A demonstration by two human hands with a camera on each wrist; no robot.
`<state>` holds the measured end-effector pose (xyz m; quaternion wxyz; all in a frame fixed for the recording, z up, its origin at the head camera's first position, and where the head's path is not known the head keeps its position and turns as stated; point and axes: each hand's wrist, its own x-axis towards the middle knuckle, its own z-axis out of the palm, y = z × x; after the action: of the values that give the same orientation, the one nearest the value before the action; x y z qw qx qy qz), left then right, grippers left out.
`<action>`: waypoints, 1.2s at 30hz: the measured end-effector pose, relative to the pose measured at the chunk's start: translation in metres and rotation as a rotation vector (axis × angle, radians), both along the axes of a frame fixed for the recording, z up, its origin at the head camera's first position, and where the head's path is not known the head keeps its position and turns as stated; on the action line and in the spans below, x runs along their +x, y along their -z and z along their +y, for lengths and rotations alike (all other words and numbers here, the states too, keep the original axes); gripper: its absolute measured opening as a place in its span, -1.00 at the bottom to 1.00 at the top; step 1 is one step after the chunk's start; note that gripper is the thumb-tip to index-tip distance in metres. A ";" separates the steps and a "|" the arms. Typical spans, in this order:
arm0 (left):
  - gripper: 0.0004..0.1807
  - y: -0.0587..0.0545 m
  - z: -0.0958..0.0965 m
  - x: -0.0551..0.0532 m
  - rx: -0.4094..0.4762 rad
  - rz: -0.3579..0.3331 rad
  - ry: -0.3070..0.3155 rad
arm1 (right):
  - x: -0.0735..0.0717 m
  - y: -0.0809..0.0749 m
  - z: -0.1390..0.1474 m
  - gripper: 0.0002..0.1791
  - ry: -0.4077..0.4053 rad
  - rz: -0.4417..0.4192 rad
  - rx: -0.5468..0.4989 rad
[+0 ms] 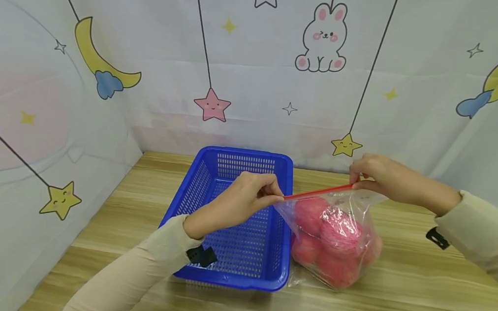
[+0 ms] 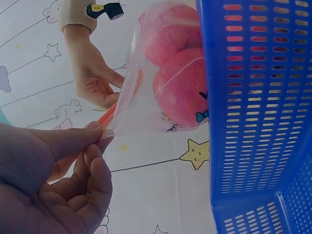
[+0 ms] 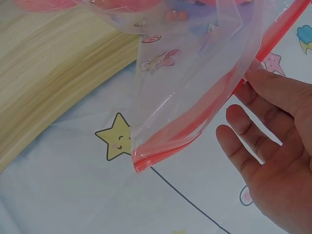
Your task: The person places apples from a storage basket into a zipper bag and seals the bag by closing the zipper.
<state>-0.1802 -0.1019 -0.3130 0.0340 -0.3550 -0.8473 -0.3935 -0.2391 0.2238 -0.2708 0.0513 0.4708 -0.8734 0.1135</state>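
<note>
A clear zip bag (image 1: 362, 210) with a red seal strip holds several pink yarn balls (image 1: 340, 232) and rests on the table, right of a blue basket. My left hand (image 1: 247, 200) reaches over the basket and pinches the left end of the red strip between thumb and index finger. Farther right along the strip, my right hand (image 1: 376, 174) pinches it too. In the right wrist view, the strip's far end hangs past the right hand (image 3: 278, 131), whose other fingers are loosely bent. The left wrist view shows the left hand's thumb (image 2: 73, 141) pressed on the strip's corner.
The blue plastic basket (image 1: 280, 277) has slotted walls and stands left of the bag, its inside bare. Beneath lies a wood-grain table (image 1: 396, 306). A white cloth (image 1: 260, 77) printed with stars, moons and a rabbit hangs behind and along both sides.
</note>
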 end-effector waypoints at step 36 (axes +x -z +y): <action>-0.96 0.001 -0.002 0.000 0.003 0.000 0.003 | 0.000 0.001 0.007 -0.73 0.021 -0.002 -0.009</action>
<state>-0.1800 -0.1036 -0.3143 0.0336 -0.3563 -0.8462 -0.3949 -0.2395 0.2310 -0.2721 0.0540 0.4613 -0.8778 0.1173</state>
